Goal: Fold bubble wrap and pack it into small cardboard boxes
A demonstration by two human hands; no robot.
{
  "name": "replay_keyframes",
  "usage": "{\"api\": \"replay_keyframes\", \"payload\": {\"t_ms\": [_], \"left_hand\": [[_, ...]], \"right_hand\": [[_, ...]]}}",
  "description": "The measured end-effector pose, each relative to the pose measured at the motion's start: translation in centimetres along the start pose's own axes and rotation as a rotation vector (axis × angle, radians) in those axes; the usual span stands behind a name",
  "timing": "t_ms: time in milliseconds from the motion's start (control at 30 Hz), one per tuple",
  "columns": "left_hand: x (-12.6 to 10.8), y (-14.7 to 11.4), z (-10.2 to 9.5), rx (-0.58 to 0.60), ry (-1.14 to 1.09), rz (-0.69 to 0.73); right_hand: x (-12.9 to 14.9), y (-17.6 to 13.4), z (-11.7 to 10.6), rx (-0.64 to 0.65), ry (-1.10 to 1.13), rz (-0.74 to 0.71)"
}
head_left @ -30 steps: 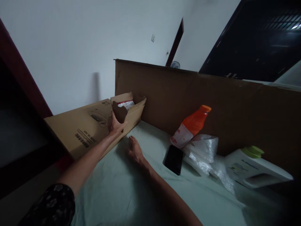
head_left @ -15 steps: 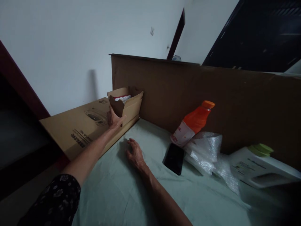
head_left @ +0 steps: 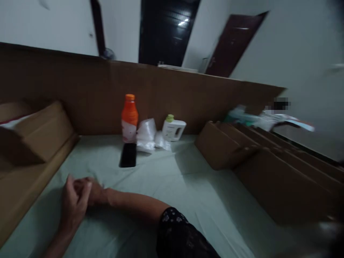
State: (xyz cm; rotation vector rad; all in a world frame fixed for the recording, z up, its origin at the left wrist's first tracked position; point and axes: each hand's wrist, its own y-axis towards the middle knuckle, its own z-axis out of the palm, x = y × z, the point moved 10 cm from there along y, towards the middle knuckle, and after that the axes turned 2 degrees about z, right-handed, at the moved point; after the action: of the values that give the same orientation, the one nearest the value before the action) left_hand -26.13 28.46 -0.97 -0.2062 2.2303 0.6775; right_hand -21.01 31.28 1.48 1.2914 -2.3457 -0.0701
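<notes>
At the lower left, above the pale green cloth point(head_left: 166, 186), my two hands meet. My left hand point(head_left: 71, 204) comes from below, its thumb and fingers closed around the fingers of my right hand point(head_left: 94, 191). The right forearm crosses from a dark patterned sleeve. Most of the right fingers are hidden inside the left hand, and blur hides whether anything small lies between them. Left of the hands lies a flat cardboard box point(head_left: 21, 200), with an open carton point(head_left: 49, 134) on it. A black phone point(head_left: 128, 155) lies flat beyond the hands.
Behind the phone stand an orange bottle point(head_left: 129, 118), crumpled bubble wrap point(head_left: 146, 138) and a white jug point(head_left: 173, 129) with a green cap. A tall cardboard panel point(head_left: 88, 89) closes the back. Cardboard boxes point(head_left: 279, 182) line the right side, with plastic packets point(head_left: 242, 116) behind.
My view has swung right, showing the boxes on that side. My left hand has let go of the open carton and come back to my right hand, which was apart on the cloth.
</notes>
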Motion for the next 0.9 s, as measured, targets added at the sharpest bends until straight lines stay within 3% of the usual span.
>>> {"api": "replay_keyframes", "payload": {"t_ms": [100, 167, 267, 400, 433, 500, 567, 633, 767, 900], "left_hand": [[1.2, -3.1, 2.6, 0.183, 0.001, 0.009], [0.7, -4.5, 3.7, 0.264, 0.064, 0.121], [-0.8, -5.6, 4.4, 0.287, 0.202, 0.28], [-2.3, -5.8, 4.6, 0.267, 0.332, 0.313], [-2.5, -5.8, 4.6, 0.263, 0.354, 0.308], [-3.0, -5.8, 4.5, 0.251, 0.39, 0.3], [-3.4, -5.9, 4.3, 0.236, 0.409, 0.303], [-3.7, -5.9, 3.9, 0.212, 0.411, 0.304], [-5.3, -6.6, 3.3, 0.125, 0.345, 0.303], [-10.0, -8.9, 4.9, 0.138, 0.171, 0.351]], "right_hand": [[-0.8, -6.6, -2.7, 0.036, -0.176, -0.074], [-3.0, -12.1, -6.8, 0.003, -0.269, -0.031], [-9.3, -20.9, -17.6, -0.194, -0.409, 0.243], [-15.9, -32.8, -34.0, -0.533, -0.588, 0.607], [-17.1, -35.9, -37.6, -0.604, -0.73, 0.757], [-19.1, -41.0, -41.8, -0.566, -0.9, 1.009], [-21.0, -44.1, -43.1, -0.401, -0.915, 1.13], [-21.6, -45.6, -43.0, -0.3, -0.869, 1.134], [-19.7, -45.3, -41.6, -0.274, -0.803, 0.977], [-15.1, -43.7, -38.6, -0.25, -0.742, 0.73]]}}
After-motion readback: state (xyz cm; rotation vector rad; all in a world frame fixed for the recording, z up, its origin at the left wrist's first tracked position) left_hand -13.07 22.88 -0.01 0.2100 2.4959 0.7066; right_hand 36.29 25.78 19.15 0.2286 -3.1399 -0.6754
